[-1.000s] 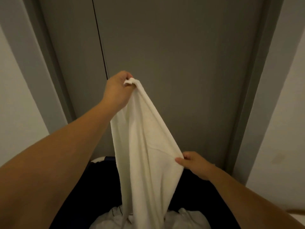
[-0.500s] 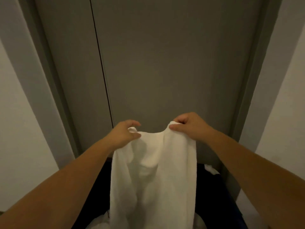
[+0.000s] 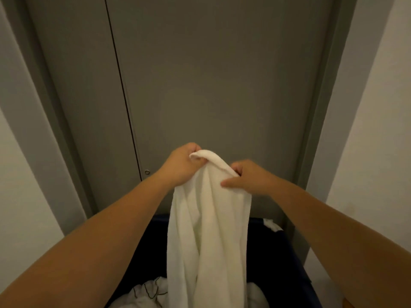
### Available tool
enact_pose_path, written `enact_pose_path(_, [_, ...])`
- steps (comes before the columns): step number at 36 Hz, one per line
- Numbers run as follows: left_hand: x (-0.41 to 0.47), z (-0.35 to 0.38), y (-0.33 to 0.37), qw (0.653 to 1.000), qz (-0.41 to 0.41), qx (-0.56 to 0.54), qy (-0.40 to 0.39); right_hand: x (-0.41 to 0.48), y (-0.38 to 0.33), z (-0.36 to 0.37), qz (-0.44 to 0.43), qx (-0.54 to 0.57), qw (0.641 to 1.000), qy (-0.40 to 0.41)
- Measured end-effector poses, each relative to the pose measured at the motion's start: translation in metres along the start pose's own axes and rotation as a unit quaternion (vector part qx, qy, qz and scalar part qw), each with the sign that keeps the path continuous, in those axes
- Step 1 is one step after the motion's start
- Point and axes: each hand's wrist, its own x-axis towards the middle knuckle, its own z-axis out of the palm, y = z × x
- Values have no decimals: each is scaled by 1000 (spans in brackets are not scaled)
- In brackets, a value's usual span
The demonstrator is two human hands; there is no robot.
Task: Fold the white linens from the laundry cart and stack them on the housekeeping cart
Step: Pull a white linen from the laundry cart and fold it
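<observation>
Dark blue laundry cart (image 3: 289,274), set close before grey door (image 3: 211,85). Holds crumpled white linens (image 3: 142,295) heaped at cart's near end. Small white scrap (image 3: 270,226) lies at cart's far right rim.

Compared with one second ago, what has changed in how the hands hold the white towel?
The left hand came down from high up. The right hand rose along the white towel from its side edge to the top. Both hands now grip it close together. The towel still hangs over the laundry cart.
</observation>
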Motion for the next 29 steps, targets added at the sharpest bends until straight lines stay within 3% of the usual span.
enact_pose_path(8, [17, -59, 16, 983, -3, -25, 182, -28, 81, 73, 121, 12, 989, -83])
enact_pose_path(11, [15, -70, 17, 981, -9, -30, 191, -31, 86, 90, 166, 110, 979, -51])
enact_pose_path(18, [13, -65, 19, 983, 6, -2, 184, 4, 26, 112, 64, 176, 982, 17])
enact_pose_path(25, [13, -76, 24, 975, 15, -3, 221, 11, 23, 151, 89, 89, 990, 55])
enact_pose_path(29, [11, -85, 12, 972, 6, -1, 233, 9, 39, 154, 141, 118, 979, 91])
